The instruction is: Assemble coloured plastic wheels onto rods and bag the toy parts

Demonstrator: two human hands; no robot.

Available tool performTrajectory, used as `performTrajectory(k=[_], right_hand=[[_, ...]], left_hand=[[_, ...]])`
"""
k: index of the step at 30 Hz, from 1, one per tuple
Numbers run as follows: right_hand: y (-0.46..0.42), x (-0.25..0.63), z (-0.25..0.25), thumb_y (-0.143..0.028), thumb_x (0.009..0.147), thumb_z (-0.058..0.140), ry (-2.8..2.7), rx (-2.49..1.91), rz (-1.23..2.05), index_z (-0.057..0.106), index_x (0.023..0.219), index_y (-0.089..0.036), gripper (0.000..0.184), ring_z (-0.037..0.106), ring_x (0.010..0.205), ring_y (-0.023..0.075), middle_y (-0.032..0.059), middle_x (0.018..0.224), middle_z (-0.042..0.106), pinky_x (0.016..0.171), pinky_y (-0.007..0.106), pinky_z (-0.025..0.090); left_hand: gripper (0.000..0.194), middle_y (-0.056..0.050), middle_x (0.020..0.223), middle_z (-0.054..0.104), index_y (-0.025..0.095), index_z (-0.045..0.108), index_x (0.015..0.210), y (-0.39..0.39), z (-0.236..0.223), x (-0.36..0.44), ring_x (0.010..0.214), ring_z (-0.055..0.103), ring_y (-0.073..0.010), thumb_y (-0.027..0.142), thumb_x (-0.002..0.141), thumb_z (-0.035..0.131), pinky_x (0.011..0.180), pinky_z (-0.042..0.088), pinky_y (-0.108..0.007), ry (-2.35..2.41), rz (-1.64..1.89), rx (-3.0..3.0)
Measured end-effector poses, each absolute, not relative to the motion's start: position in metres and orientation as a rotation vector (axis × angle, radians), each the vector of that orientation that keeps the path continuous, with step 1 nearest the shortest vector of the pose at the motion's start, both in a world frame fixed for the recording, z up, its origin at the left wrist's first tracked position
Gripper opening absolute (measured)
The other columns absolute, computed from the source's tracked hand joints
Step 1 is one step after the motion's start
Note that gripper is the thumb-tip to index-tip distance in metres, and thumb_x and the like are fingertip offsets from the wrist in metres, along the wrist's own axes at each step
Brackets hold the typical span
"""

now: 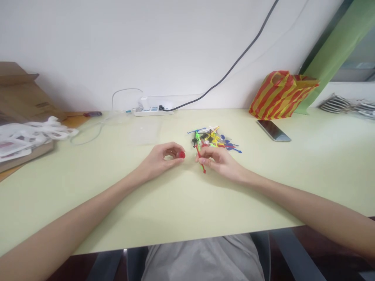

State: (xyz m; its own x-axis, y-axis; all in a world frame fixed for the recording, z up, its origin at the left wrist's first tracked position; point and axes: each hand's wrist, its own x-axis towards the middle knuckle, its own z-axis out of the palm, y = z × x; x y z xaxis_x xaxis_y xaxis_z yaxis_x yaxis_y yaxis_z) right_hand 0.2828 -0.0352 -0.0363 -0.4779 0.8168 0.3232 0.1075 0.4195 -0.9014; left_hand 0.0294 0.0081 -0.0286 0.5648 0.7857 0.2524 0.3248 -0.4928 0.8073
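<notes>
My left hand (163,157) rests on the pale green table (175,203), fingers curled in a pinch around a small red cap-like piece (182,155). My right hand (220,162) lies just to its right, closed on a thin red stick (201,162) that points down and toward me. Right behind that hand sits a pile of coloured plastic sticks (215,138) in green, yellow, blue, red and black. The two hands are a few centimetres apart.
A white power strip (152,110) with a black cable lies by the wall. A clear plastic box (145,132), a phone (273,130), a red-and-yellow striped bag (279,95), white plastic bags (32,134) on cardboard at the left, and a screwdriver (90,114) are also on the table.
</notes>
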Motion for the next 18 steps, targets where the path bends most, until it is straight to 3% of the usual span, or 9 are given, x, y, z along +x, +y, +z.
performTrajectory(k=[5,9,13,18], right_hand=[[-0.042,0.282,-0.032,-0.03,0.102,0.057,-2.12,-0.841,0.876,0.066,0.092,-0.018,0.017,0.06,0.082,0.0184,0.005,0.089,0.069,0.075,0.031,0.045],[-0.036,0.285,-0.035,-0.024,0.102,0.055,-2.171,-0.958,0.803,0.066,0.091,-0.018,0.017,0.057,0.074,0.017,0.0032,0.082,0.067,0.067,0.028,0.039],[-0.032,0.287,-0.039,-0.017,0.1,0.054,-2.184,-1.013,0.634,0.067,0.09,-0.017,0.016,0.058,0.074,0.0164,0.0039,0.083,0.068,0.069,0.028,0.039],[-0.032,0.287,-0.044,-0.017,0.102,0.052,-2.205,-1.058,0.475,0.068,0.095,-0.017,0.017,0.058,0.074,0.0172,0.0053,0.085,0.068,0.069,0.028,0.038]], left_hand=[[0.022,-0.004,0.098,0.074,0.019,0.067,0.101,0.003,-0.027,0.031,0.089,0.069,-0.0173,0.038,0.091,0.073,0.088,0.056,-0.034,0.839,0.708,2.131],[0.015,-0.004,0.101,0.072,0.021,0.071,0.098,-0.001,-0.026,0.031,0.092,0.067,-0.0177,0.035,0.092,0.072,0.086,0.053,-0.032,0.79,0.646,2.315],[0.011,-0.005,0.102,0.069,0.023,0.073,0.097,-0.005,-0.027,0.035,0.098,0.064,-0.0201,0.033,0.094,0.07,0.089,0.05,-0.033,0.703,0.594,2.49],[0.009,-0.003,0.092,0.066,0.022,0.07,0.096,-0.013,-0.031,0.046,0.093,0.061,-0.0203,0.031,0.095,0.07,0.086,0.047,-0.033,0.693,0.568,2.55]])
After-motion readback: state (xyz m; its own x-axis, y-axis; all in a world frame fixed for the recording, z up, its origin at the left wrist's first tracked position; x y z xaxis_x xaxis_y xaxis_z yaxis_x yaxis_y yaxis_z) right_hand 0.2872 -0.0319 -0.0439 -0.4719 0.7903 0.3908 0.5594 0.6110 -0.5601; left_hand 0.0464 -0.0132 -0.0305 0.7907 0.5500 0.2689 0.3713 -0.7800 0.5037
